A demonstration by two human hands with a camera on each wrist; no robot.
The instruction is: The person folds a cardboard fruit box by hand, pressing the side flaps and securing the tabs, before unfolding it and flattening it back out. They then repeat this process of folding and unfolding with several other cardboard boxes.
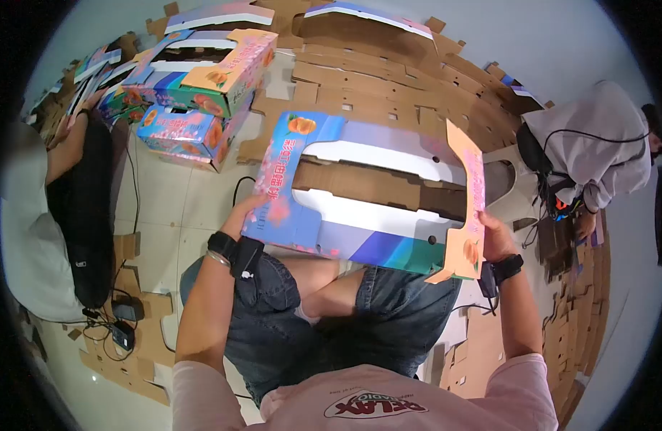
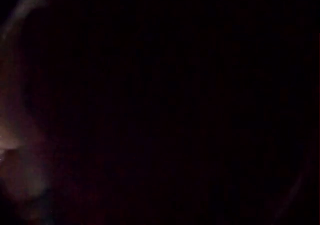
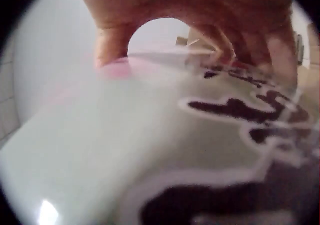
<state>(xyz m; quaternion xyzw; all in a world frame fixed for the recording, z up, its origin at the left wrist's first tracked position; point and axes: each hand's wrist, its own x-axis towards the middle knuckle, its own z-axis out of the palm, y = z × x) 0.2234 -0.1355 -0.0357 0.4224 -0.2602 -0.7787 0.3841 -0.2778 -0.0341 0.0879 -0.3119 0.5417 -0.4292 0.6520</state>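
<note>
A printed cardboard box [image 1: 374, 194], blue and pink with peach pictures and two long cut-outs, is held up flat over my lap. My left hand [image 1: 253, 208] grips its left end. My right hand [image 1: 493, 233] grips its right end by the orange flap. In the right wrist view my thumb and fingers [image 3: 115, 40] curl over the edge of a glossy printed panel [image 3: 150, 150]. The left wrist view is almost black and shows nothing clear.
Finished printed boxes [image 1: 194, 100] are stacked at the upper left. Flat brown cardboard blanks [image 1: 388, 79] cover the floor ahead and along the right. A seated person [image 1: 597, 154] is at the right, another person's arm [image 1: 65, 154] at the left. Cables and a charger [image 1: 122, 323] lie on the tiles.
</note>
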